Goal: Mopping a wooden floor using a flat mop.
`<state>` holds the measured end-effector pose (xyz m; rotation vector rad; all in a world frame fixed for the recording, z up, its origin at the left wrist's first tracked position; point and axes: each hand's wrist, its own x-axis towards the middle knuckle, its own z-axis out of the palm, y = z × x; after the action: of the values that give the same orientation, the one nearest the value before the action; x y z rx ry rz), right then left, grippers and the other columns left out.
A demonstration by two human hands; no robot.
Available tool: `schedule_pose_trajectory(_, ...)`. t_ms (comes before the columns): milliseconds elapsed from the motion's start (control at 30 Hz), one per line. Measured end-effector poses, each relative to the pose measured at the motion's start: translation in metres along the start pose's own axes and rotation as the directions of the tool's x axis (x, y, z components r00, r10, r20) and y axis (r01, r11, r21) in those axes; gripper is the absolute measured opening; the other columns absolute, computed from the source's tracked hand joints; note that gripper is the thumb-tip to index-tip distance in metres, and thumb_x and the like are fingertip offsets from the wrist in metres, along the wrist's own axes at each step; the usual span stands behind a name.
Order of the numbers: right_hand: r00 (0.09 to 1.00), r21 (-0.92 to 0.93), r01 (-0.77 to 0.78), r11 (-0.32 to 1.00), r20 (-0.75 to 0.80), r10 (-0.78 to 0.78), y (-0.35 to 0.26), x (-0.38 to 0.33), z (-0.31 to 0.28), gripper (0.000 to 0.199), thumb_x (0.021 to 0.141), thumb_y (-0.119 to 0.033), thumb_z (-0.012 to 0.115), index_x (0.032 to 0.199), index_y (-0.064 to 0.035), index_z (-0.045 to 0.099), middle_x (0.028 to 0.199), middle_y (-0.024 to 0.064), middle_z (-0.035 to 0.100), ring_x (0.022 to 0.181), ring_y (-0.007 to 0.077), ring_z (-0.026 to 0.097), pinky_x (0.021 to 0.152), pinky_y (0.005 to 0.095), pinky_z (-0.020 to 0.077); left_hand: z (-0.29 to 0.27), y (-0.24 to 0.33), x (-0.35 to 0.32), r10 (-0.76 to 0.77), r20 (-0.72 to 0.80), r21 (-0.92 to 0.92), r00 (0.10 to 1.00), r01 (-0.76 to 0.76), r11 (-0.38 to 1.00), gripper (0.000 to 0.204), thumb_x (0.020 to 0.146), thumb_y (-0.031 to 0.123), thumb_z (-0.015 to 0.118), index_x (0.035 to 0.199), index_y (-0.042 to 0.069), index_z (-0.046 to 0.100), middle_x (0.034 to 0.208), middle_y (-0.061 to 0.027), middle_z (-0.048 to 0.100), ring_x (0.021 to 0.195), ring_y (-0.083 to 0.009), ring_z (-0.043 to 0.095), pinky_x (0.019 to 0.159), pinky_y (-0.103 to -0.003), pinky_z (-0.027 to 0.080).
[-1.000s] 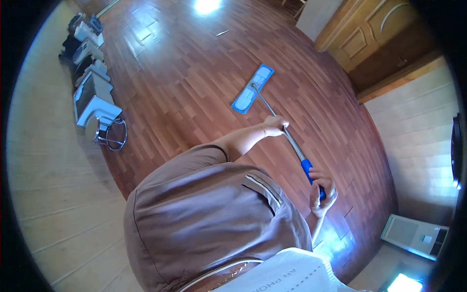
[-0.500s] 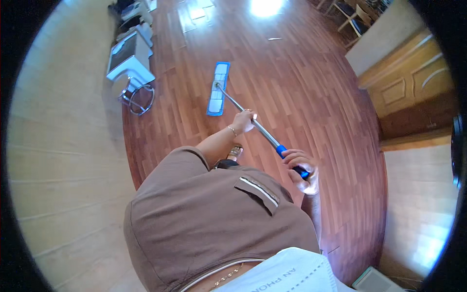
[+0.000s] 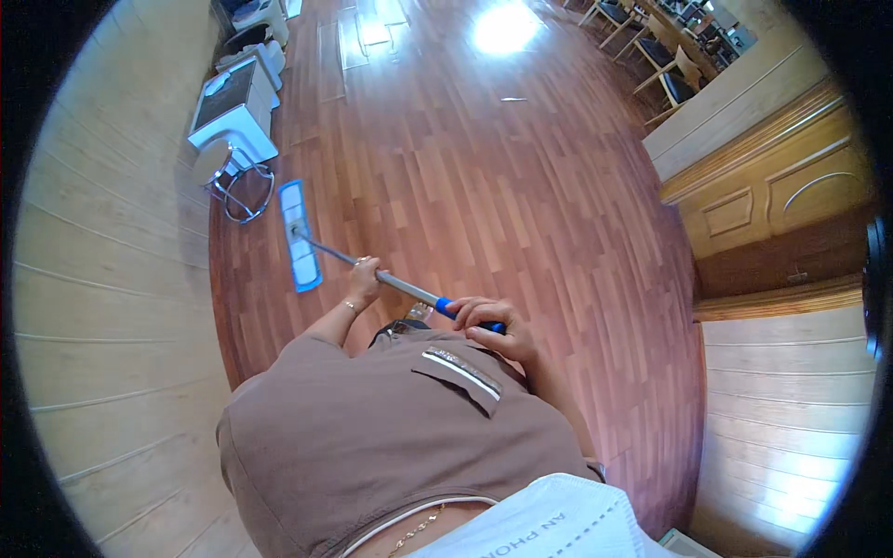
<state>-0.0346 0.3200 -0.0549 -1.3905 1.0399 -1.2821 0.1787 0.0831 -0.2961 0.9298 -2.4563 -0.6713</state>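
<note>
A flat mop (image 3: pixel 299 244) with a long blue-edged, pale-centred head lies on the wooden floor to the left, beside a chrome-framed stool. From its middle a metal pole slants back toward my body. My left hand (image 3: pixel 365 279) is closed round the pole partway down. Higher up, my right hand (image 3: pixel 493 327) wraps the blue grip at the pole's end, in front of my brown shirt. Part of my foot (image 3: pixel 419 312) shows just beyond the shirt, below the pole.
The stool (image 3: pixel 244 189) and a white cabinet (image 3: pixel 251 139) stand along the left wall. On the right are a wooden door (image 3: pixel 777 205) and, farther off, chairs (image 3: pixel 677 86) at a table. A thin pale scrap (image 3: pixel 513 99) lies on the floor (image 3: pixel 521 186) ahead.
The mop head has swung left and nearer, toward the stool and the left wall. Both hands have moved left with the pole, still holding it.
</note>
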Motion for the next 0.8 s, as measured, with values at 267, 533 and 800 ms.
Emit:
schedule_pose_trajectory(267, 0.977, 0.010, -0.116, 0.993, -0.178, 0.116, -0.027, -0.005, 0.002, 0.007, 0.076, -0.004, 0.060, 0.075, 0.0032, 0.061, 0.085, 0.0129, 0.065, 0.104, 0.0296, 0.059, 0.095, 0.0420, 0.0428, 0.003, 0.010, 0.006, 0.016, -0.002, 0.006, 1.000, -0.016, 1.000, 0.023, 0.077, 0.023, 0.065, 0.070, 0.006, 0.052, 0.073, -0.0171, 0.055, 0.076, -0.0381, 0.052, 0.069, -0.046, 0.041)
schedule_pose_trajectory(533, 0.907, -0.163, 0.003, 0.987, -0.414, -0.071, -0.087, -0.057, 0.032, 0.015, 0.070, -0.013, 0.064, 0.074, 0.0019, 0.065, 0.081, 0.0157, 0.067, 0.090, 0.0341, 0.064, 0.092, 0.0509, 0.0445, 0.001, 0.100, 0.029, 0.199, 0.216, -0.232, 0.956, -0.147, 0.961, 0.011, 0.068, 0.013, 0.063, 0.071, 0.008, 0.054, 0.074, -0.0149, 0.058, 0.079, -0.0382, 0.057, 0.066, -0.047, 0.044)
schedule_pose_trajectory(800, 0.571, -0.443, 0.031, 0.896, -0.728, -0.380, -0.119, -0.100, 0.178, 0.041, 0.067, -0.037, 0.068, 0.077, 0.0028, 0.067, 0.079, 0.0223, 0.067, 0.084, 0.0378, 0.067, 0.081, 0.0491, 0.0529, 0.052, 0.148, -0.003, 0.679, 0.398, -0.557, 0.617, -0.426, 0.713, 0.012, 0.067, 0.017, 0.062, 0.066, 0.010, 0.053, 0.065, -0.0124, 0.057, 0.068, -0.0353, 0.057, 0.059, -0.045, 0.044)
